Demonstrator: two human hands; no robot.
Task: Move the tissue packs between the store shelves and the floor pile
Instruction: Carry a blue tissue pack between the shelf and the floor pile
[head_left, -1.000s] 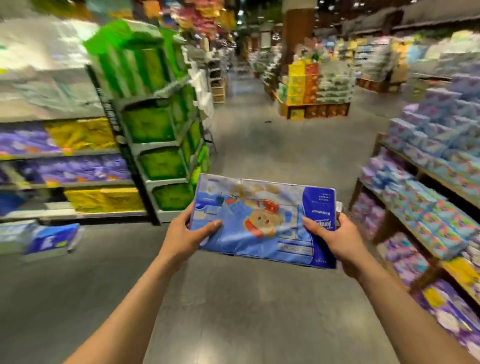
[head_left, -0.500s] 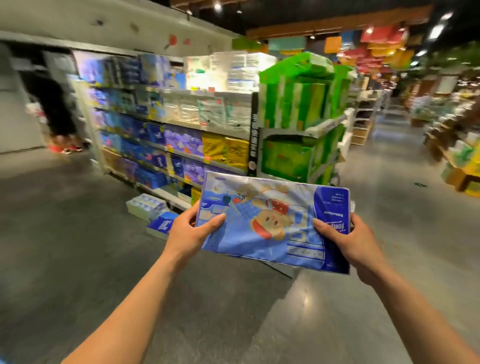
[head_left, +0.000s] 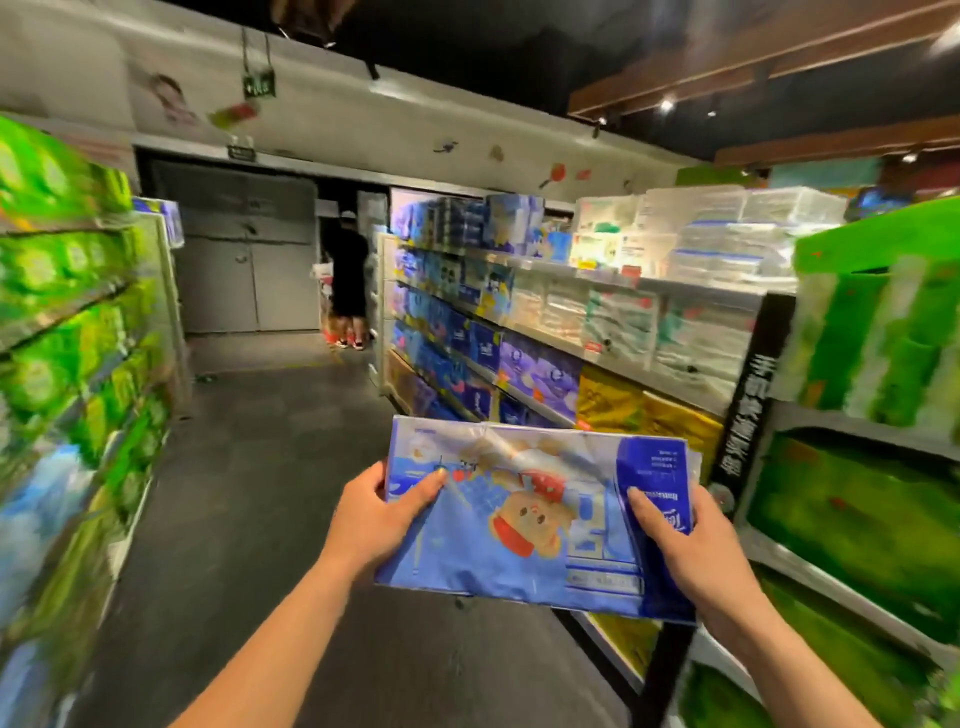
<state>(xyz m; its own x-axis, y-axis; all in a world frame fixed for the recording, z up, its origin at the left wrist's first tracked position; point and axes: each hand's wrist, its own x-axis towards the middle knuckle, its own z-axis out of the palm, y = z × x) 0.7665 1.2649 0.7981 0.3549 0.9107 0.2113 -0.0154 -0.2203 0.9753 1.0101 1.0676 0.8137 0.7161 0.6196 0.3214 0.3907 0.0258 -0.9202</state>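
The blue tissue pack (head_left: 524, 519) is held flat in front of the person, left hand (head_left: 371, 514) gripping its 9 o'clock end, right hand (head_left: 685, 545) its 3 o'clock end, thumbs on top. It looks light, soft and slick-wrapped; gripping both short ends seems safest. The shelves (head_left: 571, 332) stand at 1 o'clock.

The tissue pack (head_left: 467, 545) is blue with a cartoon bear in red, darker blue at its 3 o'clock end. At 9 o'clock, green packs (head_left: 62, 312); dark grey floor (head_left: 249, 493).
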